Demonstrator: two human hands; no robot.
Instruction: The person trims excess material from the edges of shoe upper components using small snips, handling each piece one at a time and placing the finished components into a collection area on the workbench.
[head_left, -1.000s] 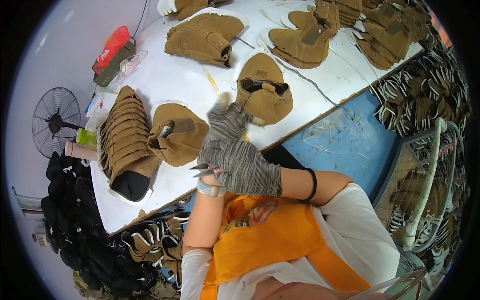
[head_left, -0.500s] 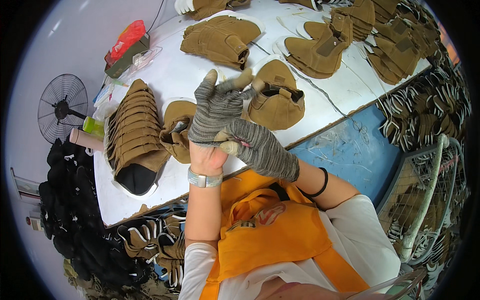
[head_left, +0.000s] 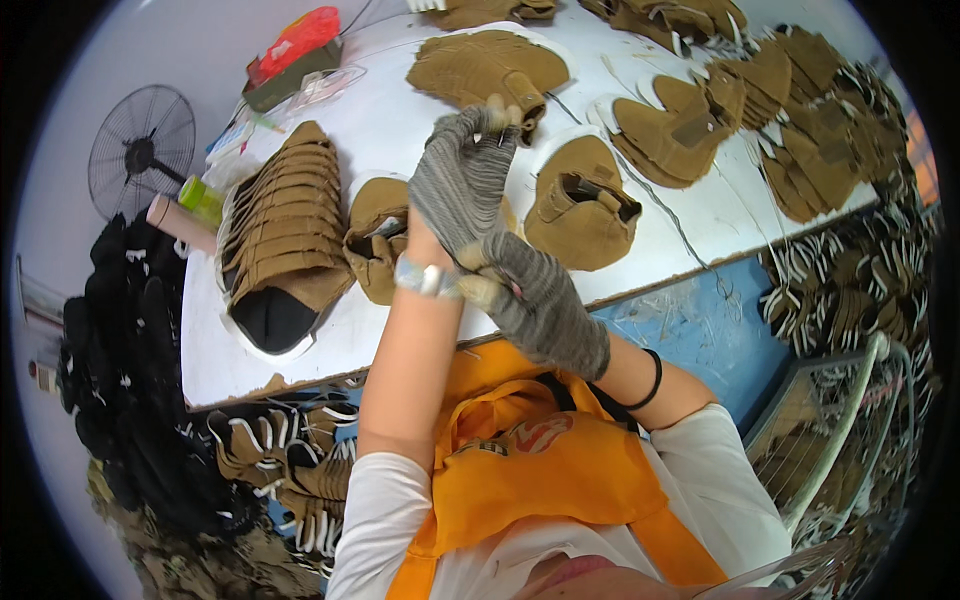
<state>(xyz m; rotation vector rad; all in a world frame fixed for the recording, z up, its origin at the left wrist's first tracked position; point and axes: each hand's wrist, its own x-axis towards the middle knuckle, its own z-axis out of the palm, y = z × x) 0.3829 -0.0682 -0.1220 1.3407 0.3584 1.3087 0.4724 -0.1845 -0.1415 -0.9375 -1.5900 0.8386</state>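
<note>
Your left hand [head_left: 462, 180] is raised above the white tabletop [head_left: 400, 120], forearm running up from the lower edge and wrist straight, its grey knitted glove [head_left: 450, 190] covering palm and fingers. The fingers point up and away from you, loosely spread and gripping nothing. Your right hand [head_left: 535, 300], also gloved in grey, comes in from the right with the elbow bent and closes on the cuff of the left glove at the wrist, just beside the silver watch [head_left: 425, 278]. A black band [head_left: 652, 380] circles your right forearm.

Below the raised hand, near the front edge of the tabletop, lies a tan suede shoe upper [head_left: 378, 240], partly hidden by your left wrist. A second tan upper [head_left: 580, 205] lies just to its right, apart from both hands. Toward the left edge sits a stack of tan uppers [head_left: 285, 220] with a dark lining showing at its near end. More tan pieces [head_left: 490, 65] are spread along the far edge.
</note>
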